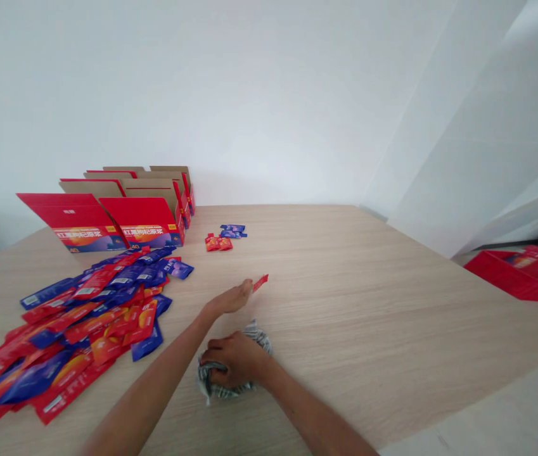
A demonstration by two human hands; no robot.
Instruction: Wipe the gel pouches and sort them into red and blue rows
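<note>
My left hand (236, 297) is closed around one end of a red sachet (260, 282), held just above the table. Most of that sachet is hidden in the fingers. Nearer to me, my right hand (233, 360) grips a bunched striped cloth (260, 335) against the tabletop. Past my left hand lie two small groups of sachets, one of red sachets (218, 243) and one of blue sachets (233, 231). A heap of red and blue sachets (107, 304) spreads over the table to the left of my hands.
Several open red cartons (147, 221) stand in rows at the back left of the wooden table (345, 285), close to the white wall (269, 114). Off the table's right edge is a red box (520, 272).
</note>
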